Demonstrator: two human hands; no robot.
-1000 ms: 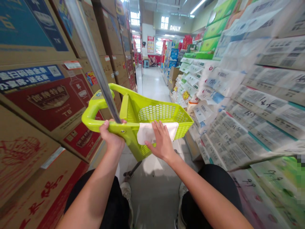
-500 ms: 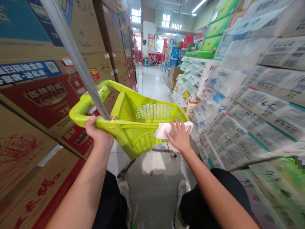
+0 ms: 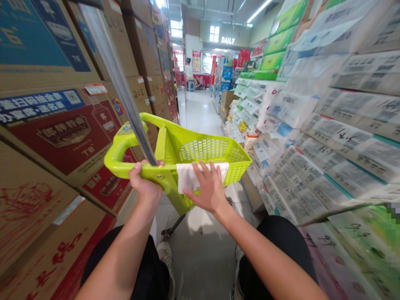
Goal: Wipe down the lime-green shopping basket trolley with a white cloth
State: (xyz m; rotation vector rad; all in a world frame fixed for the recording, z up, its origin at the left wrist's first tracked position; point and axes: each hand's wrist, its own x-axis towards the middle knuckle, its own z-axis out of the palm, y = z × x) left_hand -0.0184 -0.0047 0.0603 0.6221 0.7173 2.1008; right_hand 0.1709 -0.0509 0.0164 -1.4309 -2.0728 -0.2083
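Observation:
A lime-green shopping cart basket (image 3: 237, 171) with perforated sides hangs tilted in front of me, its looped handle end to the left. My left hand (image 3: 146, 181) is closed around its near rim, right beside a metal pole (image 3: 125, 83) that passes in front of the basket. A white cloth (image 3: 185, 177) is draped over the near rim, hanging down the outside. My right hand (image 3: 209, 187) presses the cloth to the rim, its fingers spread and bent over the edge. The thumb lies on the cloth's outer side.
Stacked cardboard cartons (image 3: 56, 133) line the left side close to the basket. Packs of tissue paper (image 3: 328, 146) are piled on the right. Below are wheeled cart legs (image 3: 170, 231) and the pale floor (image 3: 200, 266). A blue stool (image 3: 191, 86) and a person (image 3: 188, 68) are far down the aisle.
My right hand and the cloth have slid left along the near rim, from the far right corner toward the middle. The basket's handle end and my left hand have shifted slightly right and down.

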